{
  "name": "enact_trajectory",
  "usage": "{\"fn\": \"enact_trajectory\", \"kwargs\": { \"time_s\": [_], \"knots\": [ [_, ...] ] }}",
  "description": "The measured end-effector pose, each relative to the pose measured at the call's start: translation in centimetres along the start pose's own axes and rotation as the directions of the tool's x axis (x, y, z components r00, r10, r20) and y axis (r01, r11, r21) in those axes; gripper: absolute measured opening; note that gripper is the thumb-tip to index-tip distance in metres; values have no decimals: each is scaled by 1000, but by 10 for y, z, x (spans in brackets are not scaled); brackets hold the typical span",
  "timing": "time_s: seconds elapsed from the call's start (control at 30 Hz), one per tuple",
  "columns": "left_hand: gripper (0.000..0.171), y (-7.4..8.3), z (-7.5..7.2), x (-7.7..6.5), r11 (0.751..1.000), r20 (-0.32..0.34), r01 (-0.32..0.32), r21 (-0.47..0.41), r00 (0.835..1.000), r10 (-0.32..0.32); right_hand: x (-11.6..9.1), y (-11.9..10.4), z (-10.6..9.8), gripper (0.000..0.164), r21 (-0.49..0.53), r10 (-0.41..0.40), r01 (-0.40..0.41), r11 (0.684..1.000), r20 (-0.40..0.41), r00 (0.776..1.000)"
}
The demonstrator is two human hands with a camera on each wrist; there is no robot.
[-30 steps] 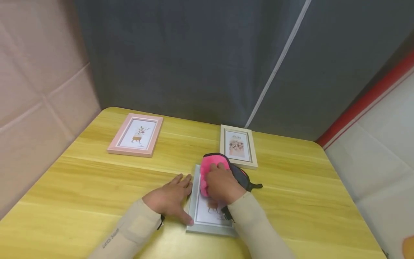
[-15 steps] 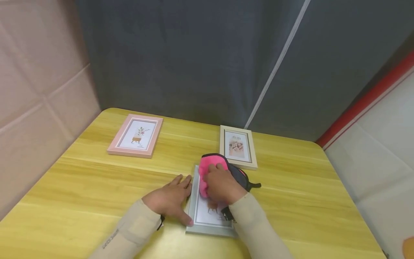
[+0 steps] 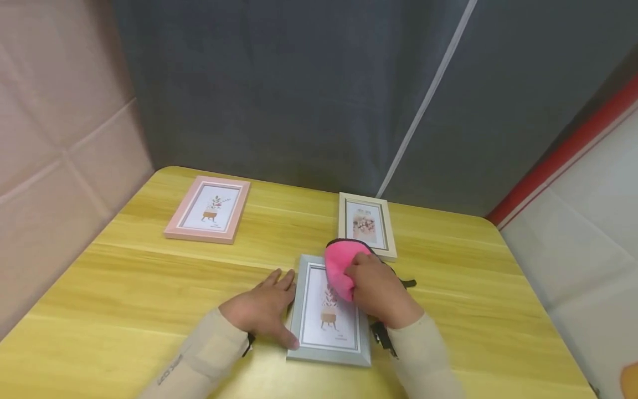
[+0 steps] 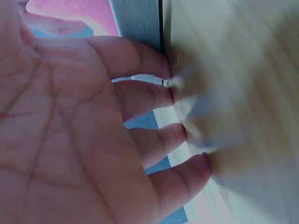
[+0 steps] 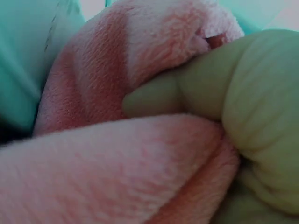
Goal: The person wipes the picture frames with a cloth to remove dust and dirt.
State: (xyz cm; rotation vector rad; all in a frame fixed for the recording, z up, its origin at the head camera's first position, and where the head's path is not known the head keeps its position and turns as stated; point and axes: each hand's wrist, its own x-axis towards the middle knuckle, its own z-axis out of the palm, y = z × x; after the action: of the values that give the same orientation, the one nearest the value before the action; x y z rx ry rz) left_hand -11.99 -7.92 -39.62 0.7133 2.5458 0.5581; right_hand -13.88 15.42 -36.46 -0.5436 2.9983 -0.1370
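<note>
A silver-grey picture frame (image 3: 314,321) lies flat on the table, showing a drawing of a plant in a legged pot. My left hand (image 3: 261,307) rests at its left side, fingers spread, thumb on the lower left corner. In the left wrist view the fingertips (image 4: 161,65) touch the wooden tabletop beside the frame. My right hand (image 3: 381,291) grips a fluffy pink cleaning cloth (image 3: 341,266) with dark trim, which lies over the frame's upper right part. Folds of the pink cloth (image 5: 159,42) bunch around my thumb in the right wrist view.
On the wooden table (image 3: 149,293), a pink picture frame (image 3: 199,233) lies at the back left. A cream picture frame (image 3: 391,233) lies just beyond the cloth. A dark grey curtain (image 3: 274,94) hangs behind the back edge, with pale walls on both sides.
My right hand has slid the pink cloth to the right over the grey frame, uncovering more of the drawing. My left hand stays in place.
</note>
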Motion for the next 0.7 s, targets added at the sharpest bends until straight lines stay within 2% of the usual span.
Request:
{"fn": "enact_trajectory", "kwargs": {
  "time_s": [0.17,0.33,0.43,0.57,0.7],
  "knots": [
    [116,1,0,0,1000,4,6,4,1000,-6,-6,8,4,7,-67,11,-12,998,-18,1000],
    [115,1,0,-1,1000,9,3,9,1000,-3,-3,6,10,6,-118,-8,10,993,14,1000],
    [115,2,0,-1,1000,11,1,8,1000,-1,0,2,12,10,-151,-13,15,988,18,1000],
    [115,1,-1,-1,1000,16,-1,14,1000,1,3,-1,14,16,-158,-2,5,987,18,1000],
    [116,1,-2,-1,1000,19,1,9,1000,-2,7,-5,16,15,-163,4,3,987,43,999]
  ]
}}
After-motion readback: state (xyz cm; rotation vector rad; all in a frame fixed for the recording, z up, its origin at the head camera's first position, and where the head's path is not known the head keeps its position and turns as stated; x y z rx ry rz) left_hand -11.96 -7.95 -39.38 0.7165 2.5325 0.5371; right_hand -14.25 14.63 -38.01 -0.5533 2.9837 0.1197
